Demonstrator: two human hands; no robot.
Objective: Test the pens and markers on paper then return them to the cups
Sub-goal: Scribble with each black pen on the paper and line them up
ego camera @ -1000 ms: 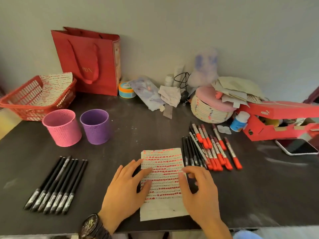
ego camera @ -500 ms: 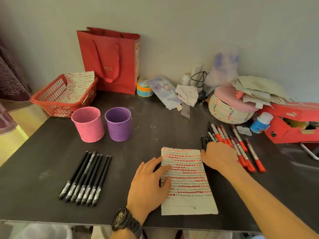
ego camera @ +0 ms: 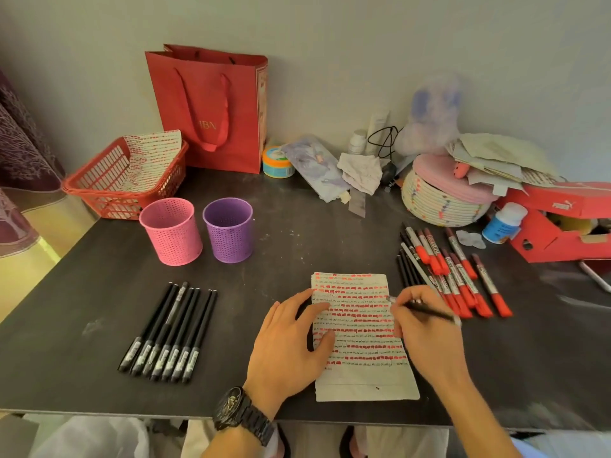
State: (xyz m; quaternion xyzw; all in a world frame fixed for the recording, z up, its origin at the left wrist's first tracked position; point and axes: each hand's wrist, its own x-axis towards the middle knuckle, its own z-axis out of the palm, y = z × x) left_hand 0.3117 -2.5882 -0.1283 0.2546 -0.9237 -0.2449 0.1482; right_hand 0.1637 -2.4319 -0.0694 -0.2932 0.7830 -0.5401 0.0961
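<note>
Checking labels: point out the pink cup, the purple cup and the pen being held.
pink cup (ego camera: pixel 172 238), head view, front of its mesh wall.
purple cup (ego camera: pixel 229 236), head view, front of its mesh wall.
pen (ego camera: pixel 429 313), head view, middle of its black barrel.

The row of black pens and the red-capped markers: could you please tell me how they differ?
The black pens lie left of the paper in a tidy parallel row; the red-capped markers lie right of it, loosely fanned. The pens are slim and mostly black; the markers look thicker, with bright red caps. Both lie flat on the table.
</note>
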